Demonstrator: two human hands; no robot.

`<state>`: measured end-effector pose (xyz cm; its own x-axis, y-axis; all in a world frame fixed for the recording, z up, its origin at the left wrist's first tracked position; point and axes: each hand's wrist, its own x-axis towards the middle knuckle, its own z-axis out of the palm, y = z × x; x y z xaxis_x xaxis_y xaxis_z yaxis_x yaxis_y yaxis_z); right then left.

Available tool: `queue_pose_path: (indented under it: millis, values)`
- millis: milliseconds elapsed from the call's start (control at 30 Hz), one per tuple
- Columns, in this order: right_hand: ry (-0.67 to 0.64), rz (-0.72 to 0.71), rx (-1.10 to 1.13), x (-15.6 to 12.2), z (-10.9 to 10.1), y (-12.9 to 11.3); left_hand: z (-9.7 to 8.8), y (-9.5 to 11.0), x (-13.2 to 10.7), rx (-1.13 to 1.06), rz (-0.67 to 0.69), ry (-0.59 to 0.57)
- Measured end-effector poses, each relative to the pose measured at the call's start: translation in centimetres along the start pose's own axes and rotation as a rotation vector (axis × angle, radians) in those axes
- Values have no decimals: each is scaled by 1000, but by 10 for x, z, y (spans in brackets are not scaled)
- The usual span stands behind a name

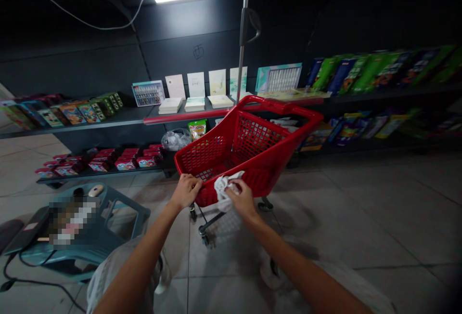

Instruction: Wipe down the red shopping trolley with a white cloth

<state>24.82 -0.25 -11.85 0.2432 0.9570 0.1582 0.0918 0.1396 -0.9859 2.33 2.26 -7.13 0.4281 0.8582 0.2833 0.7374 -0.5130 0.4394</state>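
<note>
A red plastic shopping cart [254,137] with a mesh-sided basket and small castors stands in front of me on the tiled floor. My left hand [186,191] grips the near left rim of the cart. My right hand [244,201] holds a crumpled white cloth [224,189] and presses it against the cart's near wall. Some white items lie inside the basket at its far end, partly hidden by the mesh.
Dark shelves [90,120] holding boxes, cards and packaged goods run along the wall behind the cart. A metal pole [242,30] rises behind it. At the left stands a teal plastic stool [122,217] with a pixelated object on it, and a black cable [32,281] lies on the floor.
</note>
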Motion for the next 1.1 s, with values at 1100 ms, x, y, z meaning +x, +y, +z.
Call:
queue_pose_path:
  millis: [1100]
  values:
    - [-153, -594, -797, 24, -57, -6, -2, -8, -3, 226, 129, 96]
